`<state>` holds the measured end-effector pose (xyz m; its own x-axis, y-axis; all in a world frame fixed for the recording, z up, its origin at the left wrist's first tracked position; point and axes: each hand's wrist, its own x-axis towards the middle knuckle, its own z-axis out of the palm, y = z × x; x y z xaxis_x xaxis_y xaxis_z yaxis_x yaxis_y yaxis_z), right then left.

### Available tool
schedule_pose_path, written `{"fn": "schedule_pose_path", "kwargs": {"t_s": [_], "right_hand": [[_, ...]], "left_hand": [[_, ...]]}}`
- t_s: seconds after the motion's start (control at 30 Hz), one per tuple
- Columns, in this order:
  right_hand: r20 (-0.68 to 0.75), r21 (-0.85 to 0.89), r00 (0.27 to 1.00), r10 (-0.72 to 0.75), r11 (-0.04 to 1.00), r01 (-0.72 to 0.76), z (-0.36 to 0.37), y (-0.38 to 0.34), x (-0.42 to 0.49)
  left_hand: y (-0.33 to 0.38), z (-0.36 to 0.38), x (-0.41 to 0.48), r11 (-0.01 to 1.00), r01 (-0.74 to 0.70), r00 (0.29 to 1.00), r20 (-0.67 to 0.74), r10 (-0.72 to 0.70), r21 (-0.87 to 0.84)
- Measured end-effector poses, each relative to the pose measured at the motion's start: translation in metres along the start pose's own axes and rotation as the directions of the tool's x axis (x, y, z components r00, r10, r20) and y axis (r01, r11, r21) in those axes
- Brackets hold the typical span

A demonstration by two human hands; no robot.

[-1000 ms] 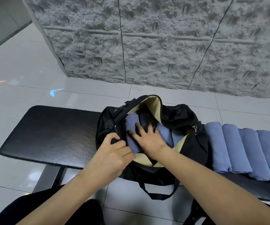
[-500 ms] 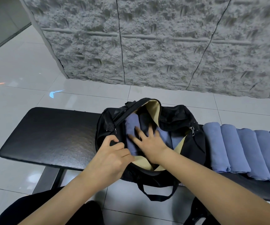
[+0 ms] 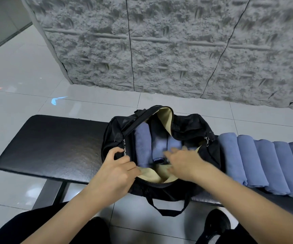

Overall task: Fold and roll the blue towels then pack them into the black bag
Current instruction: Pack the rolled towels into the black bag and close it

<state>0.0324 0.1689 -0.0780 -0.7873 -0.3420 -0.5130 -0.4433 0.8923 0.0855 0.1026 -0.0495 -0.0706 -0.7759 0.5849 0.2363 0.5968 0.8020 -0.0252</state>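
Grip on L pinches black bag rim; R grip spread over blue towels inside.

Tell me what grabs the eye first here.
The open black bag sits mid-bench, tan-lined, with rolled blue towels packed side by side inside. The left hand grips its near-left rim, and the motion-blurred right hand lies open over them. To the bag's right, a row of rolled towels lies on the bench.
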Motion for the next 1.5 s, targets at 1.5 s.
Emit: {"fn": "schedule_pose_path", "kwargs": {"t_s": [1.5], "right_hand": [[-0.090, 0.799, 0.629, 0.772, 0.433, -0.417, 0.089, 0.137, -0.027]], "left_hand": [[-0.042, 0.006, 0.081, 0.840, 0.533, 0.846, 0.019, -0.534, -0.101]]}}
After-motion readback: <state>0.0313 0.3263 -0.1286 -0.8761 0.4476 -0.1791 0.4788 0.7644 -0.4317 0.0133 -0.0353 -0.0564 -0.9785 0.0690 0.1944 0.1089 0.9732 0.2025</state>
